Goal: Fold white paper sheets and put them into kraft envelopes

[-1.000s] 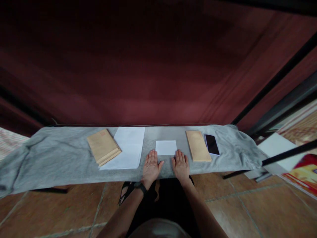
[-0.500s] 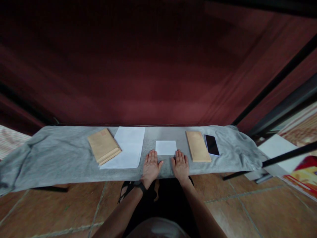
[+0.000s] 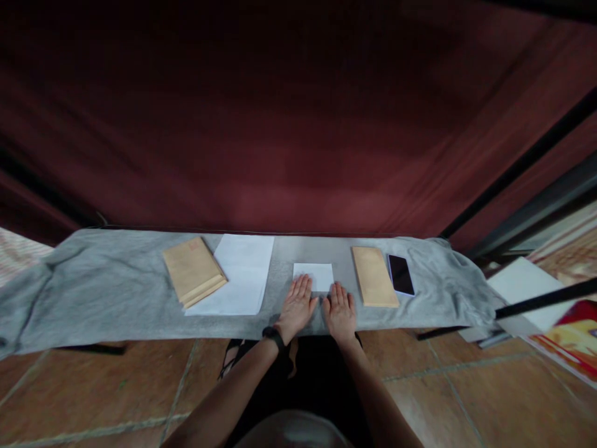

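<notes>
A small white rectangle of paper (image 3: 321, 274), perhaps folded, lies flat in front of me on the grey cloth (image 3: 125, 280). My left hand (image 3: 297, 305) rests palm down with its fingers stretched over the paper's lower left part. Flat beside it, my right hand (image 3: 340, 309) has its fingertips at the paper's lower right corner. Larger white sheets (image 3: 245, 274) lie to the left, partly under a stack of brown envelopes (image 3: 193, 270). On the right is another brown envelope or stack of them (image 3: 374, 277).
A phone (image 3: 401, 275) with a dark screen lies right of the right-hand envelopes. The cloth covers a narrow bench against a dark red panel (image 3: 289, 155). Black metal bars (image 3: 550, 298) and a white board (image 3: 525, 286) stand at the right, above a tiled floor (image 3: 443, 404).
My left hand has slid right and slightly forward, from the paper's left corner onto its lower part. My right hand has stayed nearly in place. The view has tilted slightly.
</notes>
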The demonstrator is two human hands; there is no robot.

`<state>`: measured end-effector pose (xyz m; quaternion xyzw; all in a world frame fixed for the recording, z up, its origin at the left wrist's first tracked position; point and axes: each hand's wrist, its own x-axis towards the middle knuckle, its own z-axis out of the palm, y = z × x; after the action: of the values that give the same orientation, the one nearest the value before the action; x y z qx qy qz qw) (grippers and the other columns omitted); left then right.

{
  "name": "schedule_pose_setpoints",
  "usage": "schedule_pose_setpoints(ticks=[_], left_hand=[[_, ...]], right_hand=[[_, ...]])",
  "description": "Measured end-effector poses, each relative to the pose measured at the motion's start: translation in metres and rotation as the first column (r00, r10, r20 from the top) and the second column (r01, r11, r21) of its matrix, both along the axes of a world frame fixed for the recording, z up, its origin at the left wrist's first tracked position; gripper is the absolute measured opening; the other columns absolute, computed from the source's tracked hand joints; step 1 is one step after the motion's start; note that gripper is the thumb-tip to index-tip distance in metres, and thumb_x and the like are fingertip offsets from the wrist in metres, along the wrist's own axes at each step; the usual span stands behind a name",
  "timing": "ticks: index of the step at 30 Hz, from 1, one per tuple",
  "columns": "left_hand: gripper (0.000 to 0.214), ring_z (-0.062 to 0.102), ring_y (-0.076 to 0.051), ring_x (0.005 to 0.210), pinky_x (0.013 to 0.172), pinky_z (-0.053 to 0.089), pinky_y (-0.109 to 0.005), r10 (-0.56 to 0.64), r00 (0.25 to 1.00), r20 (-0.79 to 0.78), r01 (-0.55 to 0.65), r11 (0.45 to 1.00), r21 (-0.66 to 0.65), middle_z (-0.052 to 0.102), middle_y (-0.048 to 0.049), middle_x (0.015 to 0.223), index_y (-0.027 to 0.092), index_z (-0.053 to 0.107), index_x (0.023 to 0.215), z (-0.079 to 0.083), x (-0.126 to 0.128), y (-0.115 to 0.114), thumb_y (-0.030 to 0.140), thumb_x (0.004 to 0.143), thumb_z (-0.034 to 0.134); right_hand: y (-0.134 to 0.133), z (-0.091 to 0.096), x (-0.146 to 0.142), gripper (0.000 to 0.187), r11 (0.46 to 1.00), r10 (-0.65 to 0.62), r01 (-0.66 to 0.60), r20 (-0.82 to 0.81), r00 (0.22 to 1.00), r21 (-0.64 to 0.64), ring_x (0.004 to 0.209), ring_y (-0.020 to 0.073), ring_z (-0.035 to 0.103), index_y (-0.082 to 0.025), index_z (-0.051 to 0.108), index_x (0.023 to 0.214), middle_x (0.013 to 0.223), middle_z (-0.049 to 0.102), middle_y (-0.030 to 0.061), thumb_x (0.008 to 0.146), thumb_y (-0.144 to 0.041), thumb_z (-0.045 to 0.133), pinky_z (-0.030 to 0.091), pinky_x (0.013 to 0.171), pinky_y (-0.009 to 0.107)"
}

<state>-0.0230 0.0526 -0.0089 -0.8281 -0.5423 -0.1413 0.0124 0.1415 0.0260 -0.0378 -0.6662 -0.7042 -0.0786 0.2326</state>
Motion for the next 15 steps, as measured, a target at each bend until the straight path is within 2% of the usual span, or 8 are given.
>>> schedule_pose_setpoints(ticks=[8, 15], left_hand=[[0.058, 0.022, -0.025, 0.153, 0.126, 0.018, -0.045, -0.110, 0.994, 0.001, 0.110, 0.994, -0.023, 0.031, -0.0143, 0.163, 0.008, 0.037, 0.152, -0.006, 0.012, 0.023, 0.038, 0.103, 0.030], [0.060, 0.022, -0.023, 0.153, 0.126, 0.014, -0.046, -0.149, 0.989, -0.003, 0.149, 0.987, -0.056, 0.029, -0.0143, 0.163, 0.010, 0.031, 0.155, -0.008, 0.012, 0.027, 0.038, 0.103, 0.030]], right_hand=[[0.001, 0.000, 0.000, 0.055, 1.000, 0.005, -0.005, 0.012, 1.000, 0.007, 0.137, 0.0324, 0.050, -0.008, 0.046, 0.149, 0.149, 0.052, 0.0202, 0.106, -0.039, 0.032, 0.031, 0.115, 0.052], [0.002, 0.001, 0.002, 0.056, 0.998, 0.010, -0.011, -0.025, 1.000, -0.060, 0.140, 0.0322, 0.046, -0.008, 0.047, 0.148, 0.152, 0.049, 0.0192, 0.106, -0.040, 0.029, 0.028, 0.117, 0.052]])
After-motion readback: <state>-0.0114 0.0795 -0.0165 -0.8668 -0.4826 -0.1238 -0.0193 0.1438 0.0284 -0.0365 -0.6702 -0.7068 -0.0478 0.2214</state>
